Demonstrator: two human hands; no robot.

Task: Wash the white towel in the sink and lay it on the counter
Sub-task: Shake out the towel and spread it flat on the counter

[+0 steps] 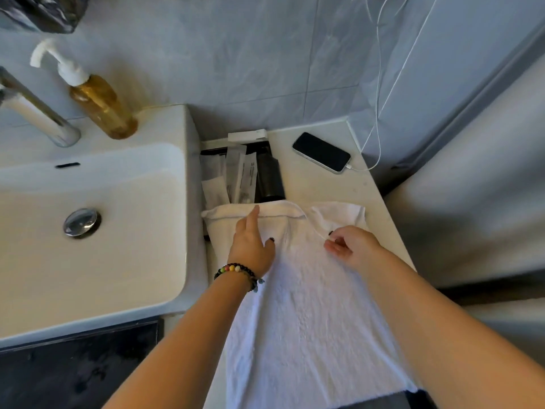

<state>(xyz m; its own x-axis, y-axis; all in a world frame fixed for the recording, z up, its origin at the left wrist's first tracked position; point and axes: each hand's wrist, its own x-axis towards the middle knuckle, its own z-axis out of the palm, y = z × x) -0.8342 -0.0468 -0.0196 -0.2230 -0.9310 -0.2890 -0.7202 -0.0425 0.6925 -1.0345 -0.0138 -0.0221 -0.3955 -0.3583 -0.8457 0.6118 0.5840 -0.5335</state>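
The white towel (309, 314) lies spread flat on the pale counter (380, 208), to the right of the white sink (97, 255). Its near end hangs over the counter's front edge. My left hand (250, 243), with a beaded bracelet at the wrist, rests on the towel's far left part, one finger stretched toward the far hem. My right hand (351, 246) sits on the towel's far right part and pinches a thin white thread or loop that runs from the hem. The sink basin is empty, its round metal drain plug (80, 222) in place.
A black tray (268, 175) with packaged toiletries stands just beyond the towel. A phone (321, 156) on a white charging cable lies at the counter's back right. An amber pump bottle (103, 107) and a metal tap (38, 113) stand behind the basin. Grey tiled wall behind.
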